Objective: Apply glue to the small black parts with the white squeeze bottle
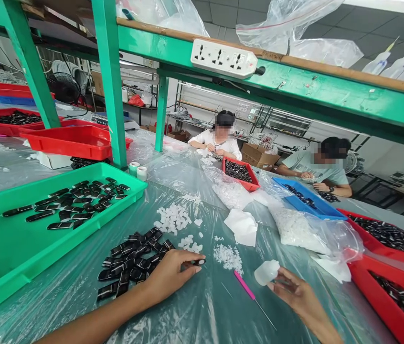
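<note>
My left hand [169,274] pinches a small black part [200,262] with a white spot on its end, between thumb and forefinger. Under and beside that wrist lies a pile of flat black pieces [130,260]. My right hand [297,291] grips a translucent white squeeze bottle [265,273], held tilted above the table. Between the hands rests a pink-handled screwdriver-like tool [244,285] with a thin metal shaft. Beyond them lie small white bits [228,258] and larger white flat pieces [172,219] in loose heaps.
A green tray [19,267] holding black pieces stands at left. Red bins [374,282] of dark parts line the right side. A green shelf frame [111,86] with a power strip [223,58] crosses above. Two people sit across the plastic-covered table [195,315].
</note>
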Motion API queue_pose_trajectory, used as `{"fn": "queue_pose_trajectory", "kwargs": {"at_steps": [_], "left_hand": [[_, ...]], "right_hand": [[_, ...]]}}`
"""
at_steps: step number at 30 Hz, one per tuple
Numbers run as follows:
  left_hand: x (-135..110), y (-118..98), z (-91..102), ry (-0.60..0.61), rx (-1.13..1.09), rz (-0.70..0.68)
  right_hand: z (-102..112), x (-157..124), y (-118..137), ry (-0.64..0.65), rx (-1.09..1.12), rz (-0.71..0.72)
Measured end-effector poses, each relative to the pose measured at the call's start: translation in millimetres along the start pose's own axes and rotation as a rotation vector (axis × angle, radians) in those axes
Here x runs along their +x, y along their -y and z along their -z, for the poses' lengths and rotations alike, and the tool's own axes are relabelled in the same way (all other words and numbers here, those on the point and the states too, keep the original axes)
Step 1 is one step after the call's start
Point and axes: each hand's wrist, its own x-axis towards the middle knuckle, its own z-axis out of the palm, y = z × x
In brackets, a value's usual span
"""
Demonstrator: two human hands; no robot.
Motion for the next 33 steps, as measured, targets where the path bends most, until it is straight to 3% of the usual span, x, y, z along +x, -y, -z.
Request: {"fn": "queue_pose_trajectory", "kwargs": {"at_steps": [10,15,22,26,33], "left_hand": [[-3.4,2.1,-14.0,0.096,-0.102,0.053],[-4.8,-0.3,-14.2,0.115,-0.161,0.049],[-6.1,-3.4,-15.5,0.144,-0.190,0.042],[-6.8,-3.8,-17.1,0.120,-0.175,0.013],[-7.4,-3.2,-18.7,0.088,-0.130,-0.029]], "right_hand": [[-28.0,0.4,17.0,-0.164,0.144,-0.002],[-53.4,-13.9,31.6,-0.187,0.568,-0.013],[-99.5,-27.7,55.8,-0.001,1.059,-0.055],[-109.1,-29.4,56.9,0.056,1.089,-0.129],[-117.1,-29.3,42.8,-0.019,0.963,-0.176]]}}
